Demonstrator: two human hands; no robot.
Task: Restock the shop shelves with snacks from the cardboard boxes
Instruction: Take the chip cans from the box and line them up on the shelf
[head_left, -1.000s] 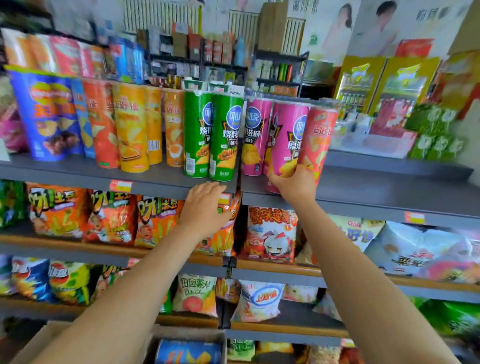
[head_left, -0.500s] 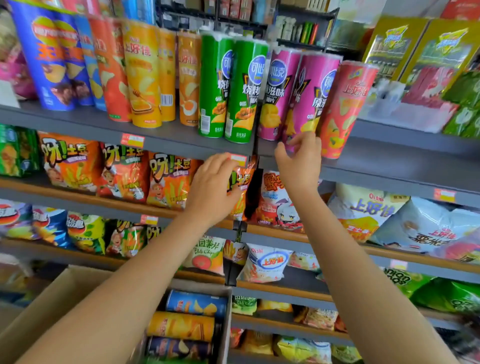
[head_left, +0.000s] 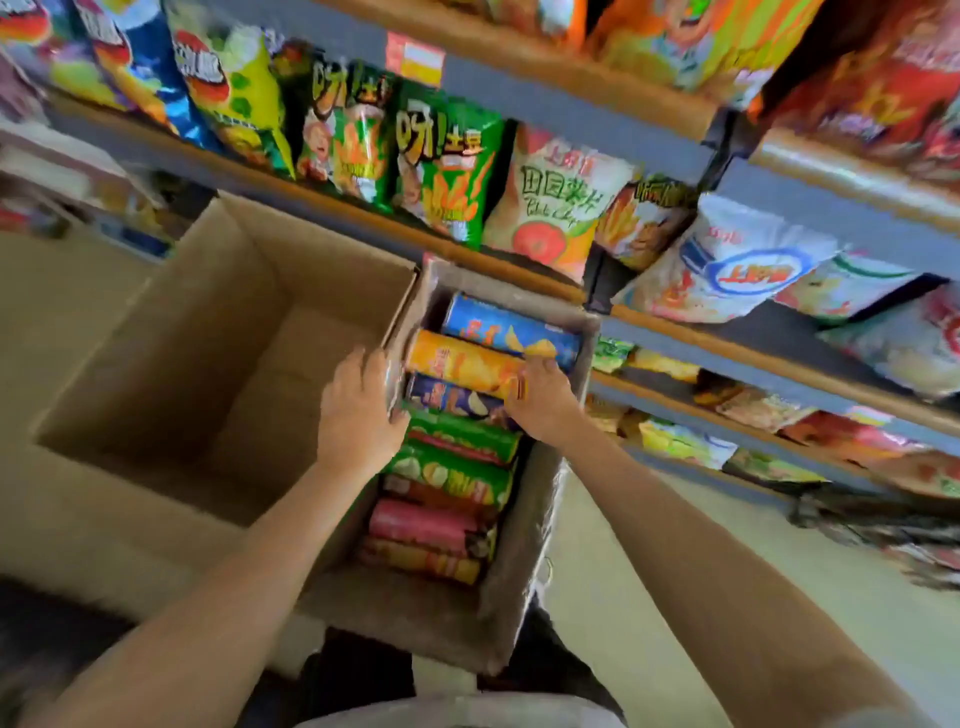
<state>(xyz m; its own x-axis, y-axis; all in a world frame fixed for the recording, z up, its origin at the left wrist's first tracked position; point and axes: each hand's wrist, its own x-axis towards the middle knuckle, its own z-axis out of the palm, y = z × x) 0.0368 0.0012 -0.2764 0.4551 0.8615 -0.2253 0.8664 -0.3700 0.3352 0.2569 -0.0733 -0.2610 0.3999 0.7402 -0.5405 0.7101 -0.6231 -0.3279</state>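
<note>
Cardboard makes up both open boxes on the floor in front of the person. The smaller box (head_left: 524, 561), on the right, holds a single row of snack cans lying on their sides, running from near to far: a yellow-and-red can (head_left: 421, 564) nearest, then a pink can (head_left: 421, 525), green cans (head_left: 452, 457), a dark blue can (head_left: 452, 397), an orange can (head_left: 462, 364) and a blue can (head_left: 506, 330) at the far end. The right hand (head_left: 540, 400) grips the right end of the orange can, fingers curled over it. The left hand (head_left: 361, 410) rests with fairly straight fingers against this box's left wall, holding nothing. The larger box (head_left: 156, 332) stands to the left, touching the smaller one, with only bare cardboard showing inside. Beyond both boxes, grey shelves (head_left: 524, 98) carry bagged snacks (head_left: 441, 166), blurred.
</note>
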